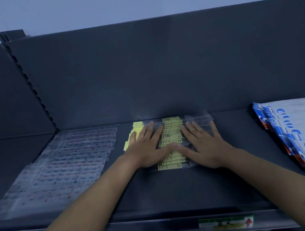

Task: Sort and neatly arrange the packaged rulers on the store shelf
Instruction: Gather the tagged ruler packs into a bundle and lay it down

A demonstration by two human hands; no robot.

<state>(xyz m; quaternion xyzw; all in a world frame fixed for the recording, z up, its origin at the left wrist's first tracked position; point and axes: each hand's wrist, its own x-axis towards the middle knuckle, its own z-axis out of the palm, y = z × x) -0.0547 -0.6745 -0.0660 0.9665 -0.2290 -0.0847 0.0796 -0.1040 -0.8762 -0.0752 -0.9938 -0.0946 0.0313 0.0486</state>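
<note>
L hand [146, 150] + R hand [205, 144]: fingers straight, flat, pressing rulers [171, 130] | rulers: mid shelf [180, 187], overlapped row front-to-back, long axes left-right | nothing gripped

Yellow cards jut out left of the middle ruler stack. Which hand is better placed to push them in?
Left hand, likely: its fingers lie beside the yellow cards; the right hand rests on the stack's other side.

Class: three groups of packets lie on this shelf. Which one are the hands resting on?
The middle stack with yellow labels: left hand and right hand lie flat on it. The red-printed group and blue-white group lie untouched.
</note>
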